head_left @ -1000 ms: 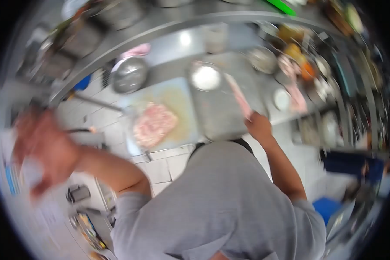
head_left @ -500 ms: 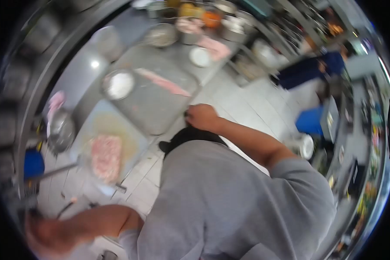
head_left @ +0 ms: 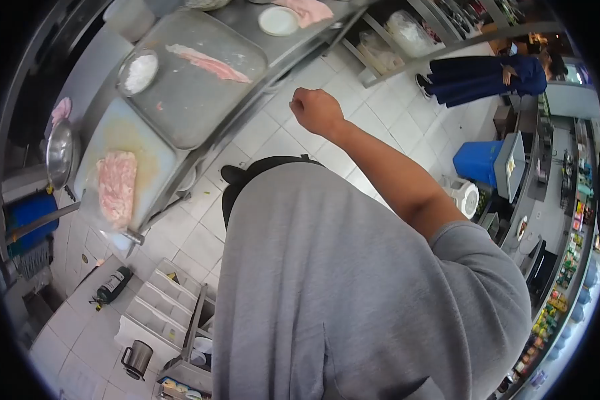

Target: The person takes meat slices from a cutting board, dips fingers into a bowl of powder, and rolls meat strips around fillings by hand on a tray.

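My right hand point(head_left: 318, 111) hangs over the tiled floor, fingers curled into a loose fist with nothing showing in them. It is nearest to the steel counter's edge and touches nothing. My left hand is out of view. On the counter lies a large metal tray point(head_left: 200, 100) holding a long pale pink strip of meat point(head_left: 210, 65). A bowl of white powder point(head_left: 140, 73) sits at the tray's left corner. Lower left, a flat slab of pale pink meat point(head_left: 117, 189) rests on a stained white cutting board point(head_left: 157, 157), beside clear plastic.
A steel bowl point(head_left: 59, 155) stands left of the board. A person in dark blue clothes point(head_left: 480, 80) stands at the upper right, near a blue bin point(head_left: 477, 163). White divided bins point(head_left: 157, 310), a steel jug point(head_left: 137, 359) and a dark green bottle point(head_left: 113, 285) are lower left.
My left arm, at the lower left before, has gone out of view. My right hand has moved up and away from my waist. The view has shifted, so the counter sits further up and left.
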Demonstrator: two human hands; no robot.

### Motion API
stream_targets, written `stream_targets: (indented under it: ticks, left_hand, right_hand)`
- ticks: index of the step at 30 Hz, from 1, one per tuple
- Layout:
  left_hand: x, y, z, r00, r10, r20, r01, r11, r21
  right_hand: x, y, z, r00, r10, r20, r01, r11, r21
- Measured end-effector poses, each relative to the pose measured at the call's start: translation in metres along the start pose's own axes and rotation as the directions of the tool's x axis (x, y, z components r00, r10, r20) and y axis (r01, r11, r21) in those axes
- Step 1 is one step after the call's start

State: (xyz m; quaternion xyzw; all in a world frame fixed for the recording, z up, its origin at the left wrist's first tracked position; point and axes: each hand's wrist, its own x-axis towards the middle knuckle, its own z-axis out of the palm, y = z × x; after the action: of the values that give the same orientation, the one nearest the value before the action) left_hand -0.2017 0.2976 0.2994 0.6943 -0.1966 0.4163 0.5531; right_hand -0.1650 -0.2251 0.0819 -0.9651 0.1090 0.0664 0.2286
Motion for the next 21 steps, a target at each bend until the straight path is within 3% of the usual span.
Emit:
stream_targets:
  ticks: [11,15,21]
  left_hand:
    - [-0.049,0.064,0.112,0.970,-0.087,0.225,0.073,0.995,0.068]
    - [-0.053,0.077,0.132,0.958,-0.079,0.275,0.061,0.995,0.076]
    - [-0.059,0.090,0.140,0.951,-0.074,0.300,0.051,0.995,0.084]
  right_hand:
    - [-0.183,0.277,-0.013,0.902,0.421,-0.097,-0.421,0.907,0.025]
    - [-0.234,0.343,-0.005,0.828,0.550,-0.114,-0.546,0.835,0.064]
    - [-0.254,0.354,-0.002,0.781,0.613,-0.118,-0.597,0.789,0.146]
